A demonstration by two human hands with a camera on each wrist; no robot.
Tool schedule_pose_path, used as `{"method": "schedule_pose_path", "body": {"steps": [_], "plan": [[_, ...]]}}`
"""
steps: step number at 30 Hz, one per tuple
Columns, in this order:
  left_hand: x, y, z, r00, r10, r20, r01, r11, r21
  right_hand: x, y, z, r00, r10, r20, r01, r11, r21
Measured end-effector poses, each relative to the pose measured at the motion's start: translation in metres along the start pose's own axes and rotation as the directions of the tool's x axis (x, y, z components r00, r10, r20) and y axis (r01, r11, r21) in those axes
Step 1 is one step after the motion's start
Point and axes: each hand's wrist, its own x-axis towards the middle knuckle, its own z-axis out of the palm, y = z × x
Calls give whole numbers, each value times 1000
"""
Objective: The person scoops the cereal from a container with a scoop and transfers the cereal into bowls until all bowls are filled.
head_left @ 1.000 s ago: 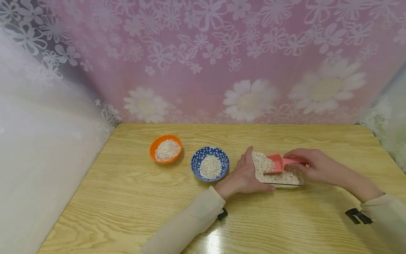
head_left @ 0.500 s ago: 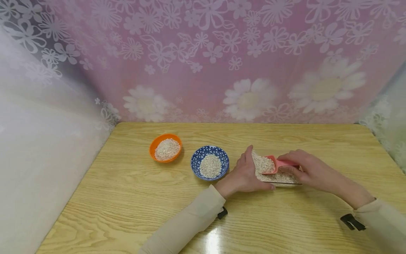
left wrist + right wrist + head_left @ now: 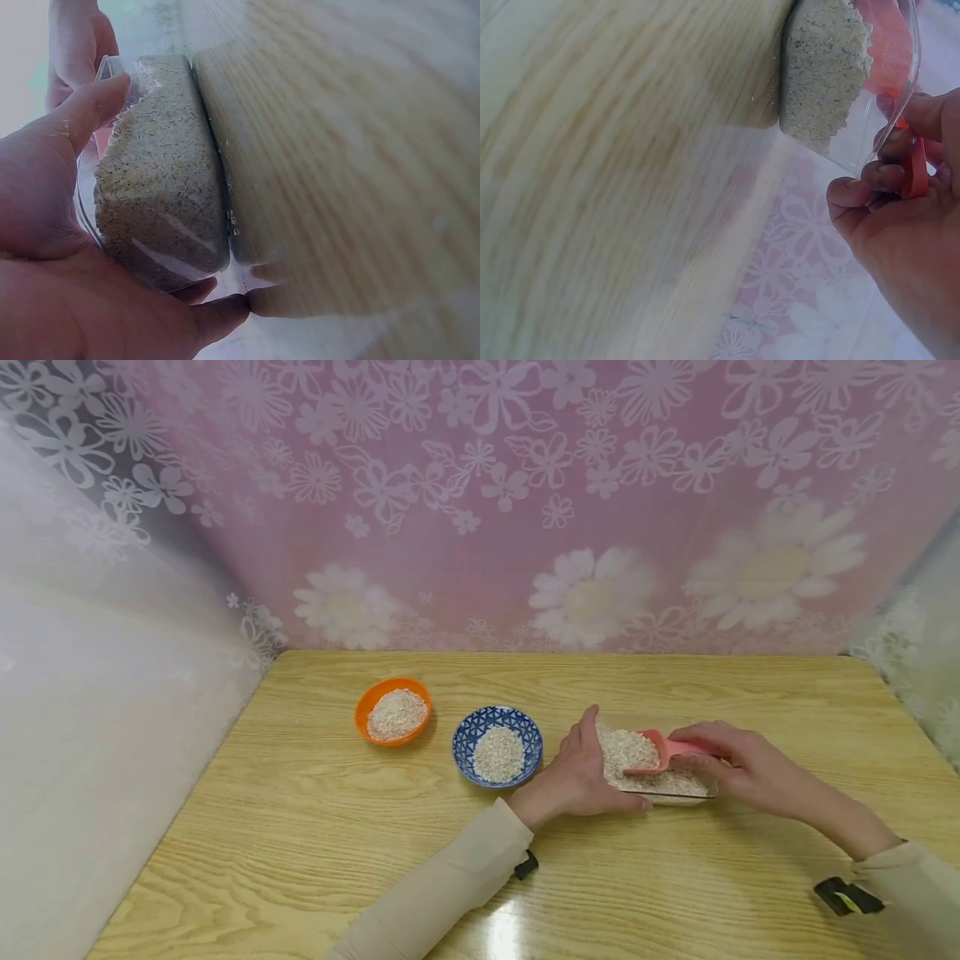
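Note:
In the head view, my left hand (image 3: 577,777) holds the left end of a clear rectangular container (image 3: 678,800), with the thumb along its near side. Pale oat flakes (image 3: 165,165) fill much of it, banked up toward the left end. My right hand (image 3: 765,772) grips the handle of a pink-red scoop (image 3: 663,750) over the container. The scoop's pan points left and is loaded with flakes. In the right wrist view, fingers curl round the scoop handle (image 3: 915,174) beside the container's clear wall; the pan shows through the plastic.
Left of the container stands a blue-and-white patterned bowl (image 3: 462,743) with flakes in it. Farther left and back, an orange bowl (image 3: 363,720) also holds flakes. A floral curtain (image 3: 465,527) hangs behind the wooden table (image 3: 300,827).
My right hand pushed the scoop left into the flakes, then drew it slightly back right. Its pan now holds more flakes. The left hand and both bowls stayed in place.

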Motion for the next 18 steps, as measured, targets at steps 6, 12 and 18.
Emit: {"method": "schedule_pose_path", "body": {"steps": [6,12,18], "plan": [[0,0,0,1000,7,0,-7,1000,5,0,2,0,1000,26,11,-26,999,34],[0,0,0,1000,8,-1,-8,1000,15,-1,1,0,999,33,-13,-32,998,49],[0,-1,0,1000,7,-1,-7,1000,19,-7,6,-1,996,84,-35,-81,994,74]]}}
